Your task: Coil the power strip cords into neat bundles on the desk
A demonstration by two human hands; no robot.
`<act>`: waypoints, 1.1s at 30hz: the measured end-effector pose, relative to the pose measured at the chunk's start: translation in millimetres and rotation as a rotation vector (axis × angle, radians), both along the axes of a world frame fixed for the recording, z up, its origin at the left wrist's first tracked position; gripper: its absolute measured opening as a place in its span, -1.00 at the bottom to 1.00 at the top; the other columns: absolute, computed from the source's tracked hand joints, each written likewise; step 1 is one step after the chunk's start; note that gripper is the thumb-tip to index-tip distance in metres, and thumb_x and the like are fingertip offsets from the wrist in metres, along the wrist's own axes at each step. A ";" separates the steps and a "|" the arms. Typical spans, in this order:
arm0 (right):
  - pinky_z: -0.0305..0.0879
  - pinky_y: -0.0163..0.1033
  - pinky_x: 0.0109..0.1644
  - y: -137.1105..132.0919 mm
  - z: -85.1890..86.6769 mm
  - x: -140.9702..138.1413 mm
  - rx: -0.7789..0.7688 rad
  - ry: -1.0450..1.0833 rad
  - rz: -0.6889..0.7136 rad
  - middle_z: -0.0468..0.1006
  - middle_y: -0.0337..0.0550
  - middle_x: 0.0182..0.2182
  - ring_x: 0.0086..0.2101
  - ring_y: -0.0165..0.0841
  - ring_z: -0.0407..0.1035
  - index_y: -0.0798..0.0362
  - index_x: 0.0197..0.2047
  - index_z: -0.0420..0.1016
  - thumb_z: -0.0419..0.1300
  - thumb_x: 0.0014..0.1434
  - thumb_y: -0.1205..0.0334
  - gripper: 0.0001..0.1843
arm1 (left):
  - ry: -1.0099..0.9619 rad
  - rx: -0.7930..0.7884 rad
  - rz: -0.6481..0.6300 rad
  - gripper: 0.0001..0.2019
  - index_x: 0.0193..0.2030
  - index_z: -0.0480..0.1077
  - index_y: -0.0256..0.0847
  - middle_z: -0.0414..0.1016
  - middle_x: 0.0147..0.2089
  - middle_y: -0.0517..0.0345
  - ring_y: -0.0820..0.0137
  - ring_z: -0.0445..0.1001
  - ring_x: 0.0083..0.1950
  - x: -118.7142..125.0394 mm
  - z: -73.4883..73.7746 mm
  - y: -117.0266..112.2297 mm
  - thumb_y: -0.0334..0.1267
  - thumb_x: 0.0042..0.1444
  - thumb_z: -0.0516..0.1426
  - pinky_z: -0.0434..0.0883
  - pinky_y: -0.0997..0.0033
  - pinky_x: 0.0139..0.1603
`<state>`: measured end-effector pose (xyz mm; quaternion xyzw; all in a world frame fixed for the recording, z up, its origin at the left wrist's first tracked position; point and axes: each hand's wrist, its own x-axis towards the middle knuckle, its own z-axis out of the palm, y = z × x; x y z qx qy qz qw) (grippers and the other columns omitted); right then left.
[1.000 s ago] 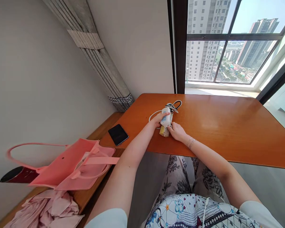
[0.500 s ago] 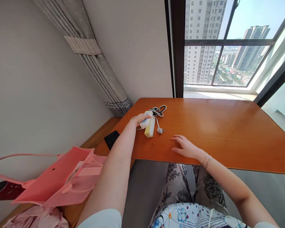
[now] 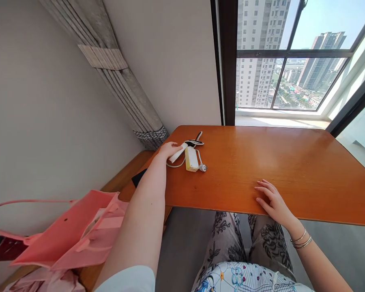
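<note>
At the far left of the table, my left hand (image 3: pixel 169 150) is closed around a long white block, which looks like a power strip (image 3: pixel 178 153), with its thumb hidden from view. Right beside it lies a white and yellow box-shaped block (image 3: pixel 191 159). A white cord with a black part (image 3: pixel 194 142) is bundled just behind the two. The white plug (image 3: pixel 203 167) rests on the table to the right of the yellow-sided block. Over the table's front edge, my right hand (image 3: pixel 271 199) is open with its fingers apart, holding nothing.
The brown wooden table (image 3: pixel 246 162) stands under a window (image 3: pixel 280 54). Partly behind my left forearm lies a flat black object (image 3: pixel 138 177). A pink bag (image 3: pixel 69 229) sits on a wooden surface at the lower left, and a grey curtain (image 3: pixel 124 87) hangs by the wall.
My left hand has moved the white strip left and slightly back; the cord bundle shifted with it. The yellow-sided block turned and separated from the strip. My right hand moved right and nearer.
</note>
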<state>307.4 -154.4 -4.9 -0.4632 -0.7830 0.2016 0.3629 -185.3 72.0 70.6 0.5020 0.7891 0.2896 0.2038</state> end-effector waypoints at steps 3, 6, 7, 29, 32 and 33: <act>0.21 0.26 0.38 1.5 -5.0 5.8 0.006 0.004 -0.025 0.45 0.02 0.24 0.34 -0.04 0.18 -0.06 0.14 0.51 0.13 0.40 0.03 -0.66 | 0.128 -0.058 -0.035 -0.55 -0.03 0.56 -0.19 0.58 0.16 -0.15 -0.01 0.53 0.18 -1.9 0.0 -4.1 0.07 0.06 0.26 0.51 0.22 0.04; 0.22 0.27 0.37 3.1 -8.2 6.5 0.002 0.007 -0.026 0.45 0.03 0.24 0.34 -0.03 0.19 -0.06 0.13 0.52 0.13 0.40 0.02 -0.66 | 0.259 -0.149 -0.102 -0.40 0.14 0.50 -0.22 0.54 0.22 -0.20 -0.07 0.51 0.22 6.7 0.3 -7.0 0.21 0.21 0.06 0.47 0.11 0.12; 0.21 0.27 0.37 3.4 -8.9 6.0 0.000 0.004 -0.023 0.45 0.03 0.24 0.33 -0.03 0.19 -0.06 0.13 0.52 0.13 0.40 0.02 -0.66 | 0.282 -0.169 -0.108 -0.34 0.23 0.44 -0.25 0.49 0.27 -0.23 -0.08 0.47 0.26 12.2 0.2 -8.4 0.23 0.21 0.03 0.45 0.08 0.16; 0.29 0.19 0.30 -0.8 -4.5 1.3 -0.018 0.002 -0.042 0.59 -0.02 0.09 0.18 -0.08 0.40 -0.05 0.08 0.55 0.13 0.37 0.09 -0.70 | 0.652 -0.063 -0.221 -0.47 0.01 0.45 -0.27 0.18 0.42 -0.38 -0.37 0.26 0.35 52.3 -19.3 -43.4 -0.09 -0.08 0.39 0.32 -0.24 0.28; 0.30 0.18 0.29 -0.7 -4.7 1.3 -0.014 0.005 -0.043 0.60 -0.02 0.07 0.17 -0.08 0.41 -0.04 0.06 0.55 0.14 0.36 0.10 -0.71 | 0.635 -0.034 -0.218 -0.60 -0.13 0.48 -0.29 0.20 0.42 -0.38 -0.42 0.15 0.42 55.0 -19.8 -42.8 -0.17 -0.09 0.39 0.22 -0.33 0.34; 0.30 0.18 0.29 -0.8 -4.8 1.3 -0.017 0.005 -0.045 0.60 -0.02 0.07 0.17 -0.08 0.41 -0.04 0.06 0.55 0.14 0.36 0.10 -0.71 | 0.629 -0.020 -0.218 -0.63 -0.17 0.48 -0.29 0.20 0.42 -0.40 -0.45 0.10 0.44 56.7 -19.8 -43.0 -0.21 -0.12 0.40 0.17 -0.37 0.37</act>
